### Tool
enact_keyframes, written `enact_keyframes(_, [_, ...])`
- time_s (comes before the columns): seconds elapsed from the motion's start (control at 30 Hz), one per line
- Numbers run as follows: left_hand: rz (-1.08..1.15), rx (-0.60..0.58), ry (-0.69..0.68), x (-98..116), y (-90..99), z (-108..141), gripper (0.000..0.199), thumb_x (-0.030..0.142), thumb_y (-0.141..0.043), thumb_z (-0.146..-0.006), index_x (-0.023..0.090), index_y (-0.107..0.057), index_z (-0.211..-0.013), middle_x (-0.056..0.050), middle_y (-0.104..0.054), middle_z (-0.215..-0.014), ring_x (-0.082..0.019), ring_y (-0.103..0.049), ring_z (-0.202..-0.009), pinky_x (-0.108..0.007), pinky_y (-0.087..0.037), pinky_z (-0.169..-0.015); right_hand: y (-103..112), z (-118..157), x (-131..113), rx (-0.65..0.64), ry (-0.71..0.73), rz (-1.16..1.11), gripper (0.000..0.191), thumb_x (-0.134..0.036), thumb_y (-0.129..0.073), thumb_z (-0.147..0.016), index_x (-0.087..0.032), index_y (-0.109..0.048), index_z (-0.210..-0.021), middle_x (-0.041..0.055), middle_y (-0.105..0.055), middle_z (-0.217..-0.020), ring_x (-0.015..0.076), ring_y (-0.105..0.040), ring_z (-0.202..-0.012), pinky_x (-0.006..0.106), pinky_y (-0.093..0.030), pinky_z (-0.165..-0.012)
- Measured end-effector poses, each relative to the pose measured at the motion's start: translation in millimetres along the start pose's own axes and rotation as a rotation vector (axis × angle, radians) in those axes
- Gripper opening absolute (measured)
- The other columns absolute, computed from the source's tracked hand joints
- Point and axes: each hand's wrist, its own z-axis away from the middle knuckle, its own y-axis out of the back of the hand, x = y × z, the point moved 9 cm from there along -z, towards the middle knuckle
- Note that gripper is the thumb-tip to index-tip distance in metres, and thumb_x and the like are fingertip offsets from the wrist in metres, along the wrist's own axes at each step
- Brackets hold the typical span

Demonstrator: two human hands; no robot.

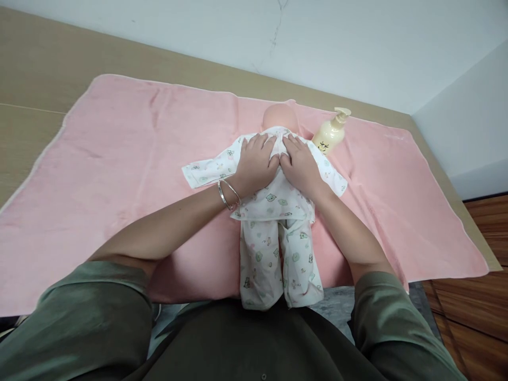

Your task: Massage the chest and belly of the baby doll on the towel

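A baby doll (279, 117) lies on a pink towel, its bald head pointing away from me and no face showing. It wears a white patterned shirt (273, 203) and matching trousers (260, 264), with the sleeves spread to both sides. My left hand (256, 161) rests flat on the upper part of the shirt, fingers stretched toward the head. Beside it, my right hand (301, 165) lies flat on the shirt too, the two thumbs nearly touching. Neither hand holds anything. Two silver bangles (228, 194) circle my left wrist.
The pink towel (119, 159) covers most of the wooden table (35, 58). A cream pump bottle (330, 132) stands just right of the doll's head. Behind the table rises a white wall (337, 53). Wooden panelling (472, 307) is at the lower right. The trouser legs reach the table's front edge.
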Motion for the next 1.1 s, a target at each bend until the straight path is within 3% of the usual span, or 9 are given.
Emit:
enact_keyframes(0.13, [-0.005,0.018,-0.001,-0.2,-0.2,0.0,0.051,0.030,-0.033,-0.093,0.016,-0.048,-0.139,-0.016,-0.052,-0.144,-0.032,-0.043,-0.137,-0.058,-0.026,-0.118,-3.4,-6.7,10.6,0.030,-0.013,-0.024,0.058,-0.023,-0.035,-0.092,-0.013,-0.042,-0.148,0.0120,-0.040,-0.158,0.0271,-0.030,-0.150,0.055,-0.022,-0.124])
enact_keyframes(0.43, [0.002,-0.020,0.002,2.5,2.2,-0.3,0.054,0.029,-0.033,-0.092,0.008,-0.050,-0.139,-0.020,-0.050,-0.146,-0.035,-0.042,-0.138,-0.057,-0.025,-0.118,-4.5,-5.1,7.5,0.001,-0.024,0.003,0.059,-0.022,-0.034,-0.092,-0.008,-0.039,-0.149,0.0152,-0.037,-0.159,0.0287,-0.028,-0.151,0.054,-0.020,-0.124])
enact_keyframes(0.6, [0.029,0.035,0.020,-1.1,3.9,0.2,0.052,0.030,-0.036,-0.091,0.015,-0.052,-0.137,-0.015,-0.053,-0.145,-0.031,-0.044,-0.137,-0.054,-0.028,-0.118,-1.5,-1.3,6.8,0.010,-0.076,0.012,0.057,-0.025,-0.034,-0.093,-0.011,-0.039,-0.148,0.0152,-0.039,-0.158,0.0338,-0.029,-0.150,0.061,-0.021,-0.121])
enact_keyframes(0.9, [0.068,0.091,0.034,-6.5,5.7,1.2,0.049,0.033,-0.041,-0.089,0.018,-0.057,-0.133,-0.012,-0.058,-0.140,-0.030,-0.048,-0.135,-0.053,-0.031,-0.118,1.3,7.1,4.5,0.054,-0.139,0.062,0.054,-0.029,-0.033,-0.097,-0.007,-0.041,-0.146,0.0220,-0.042,-0.154,0.0392,-0.033,-0.147,0.065,-0.027,-0.116])
enact_keyframes(1.0, [0.074,0.092,0.040,-7.7,5.9,1.8,0.049,0.033,-0.041,-0.090,0.017,-0.057,-0.133,-0.013,-0.058,-0.141,-0.030,-0.047,-0.136,-0.052,-0.032,-0.118,8.5,9.0,3.7,0.034,-0.152,0.071,0.053,-0.030,-0.034,-0.098,-0.005,-0.044,-0.143,0.0235,-0.046,-0.151,0.0384,-0.038,-0.144,0.059,-0.033,-0.116])
enact_keyframes(1.1, [0.083,0.086,0.043,-7.7,6.3,2.4,0.050,0.033,-0.038,-0.091,0.014,-0.056,-0.134,-0.014,-0.056,-0.143,-0.030,-0.046,-0.137,-0.052,-0.031,-0.119,25.1,9.8,-1.2,0.075,-0.103,0.051,0.053,-0.030,-0.033,-0.099,-0.010,-0.039,-0.147,0.0183,-0.044,-0.154,0.0330,-0.035,-0.146,0.052,-0.035,-0.117])
